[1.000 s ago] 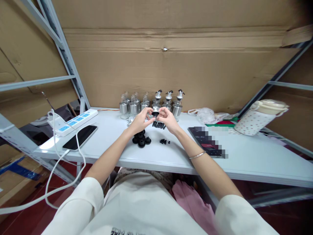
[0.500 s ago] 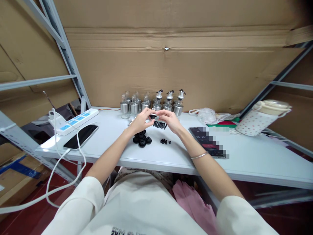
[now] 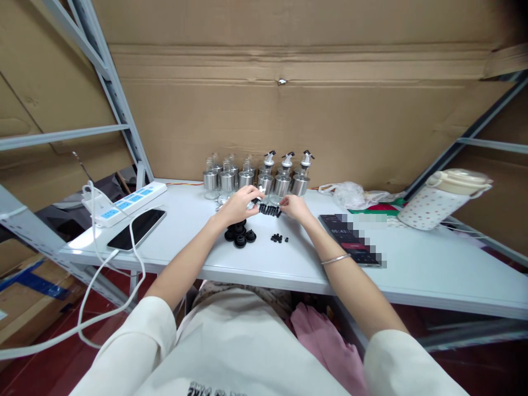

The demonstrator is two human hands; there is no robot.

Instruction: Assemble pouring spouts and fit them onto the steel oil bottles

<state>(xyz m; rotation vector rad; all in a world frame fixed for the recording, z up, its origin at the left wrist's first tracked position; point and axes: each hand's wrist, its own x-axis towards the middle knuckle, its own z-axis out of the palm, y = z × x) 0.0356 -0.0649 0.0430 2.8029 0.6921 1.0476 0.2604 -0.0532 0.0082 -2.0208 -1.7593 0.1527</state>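
— Cardboard wall (image 3: pixel 289 121) behind, pale counter (image 3: pixel 173 253) below. Bottles (image 3: pixel 246 177) against the wall make the landmark. Start at the hands?

— Left hand (image 3: pixel 239 205), just in front of the bottles: fingers clamped on a small black-and-pale fitting (image 3: pixel 259 199), mostly hidden. Right hand (image 3: pixel 293 207), to its right: thumb and finger nearly together at the end of some short black tubes (image 3: pixel 270 210). Cannot tell whether one is gripped.

— Further out?

— Tubes lie in front of the bottles. Nearer the counter's front edge: black stoppers (image 3: pixel 240 240) grouped left, tiny black pieces (image 3: pixel 277 238) right.

— Progress?

— Three spouts (image 3: pixel 287 158) stand up at the bottles' right end. Necks at the left end show no spout. Judgement: three fitted, one in hand, most remaining. Loose parts support that; exact count unclear, bottles overlap.

— Writing?

— Phone (image 3: pixel 340 234), right of the bottles and nearer the front edge, reads 00:43, like a timer; later digits unclear, part pixelated. Lettering on the shirt (image 3: pixel 247 341), on the near side from the bottles, is cut off and unreadable. No brand legible on the bottles, nor on the dotted flask (image 3: pixel 437 201) far right of them.
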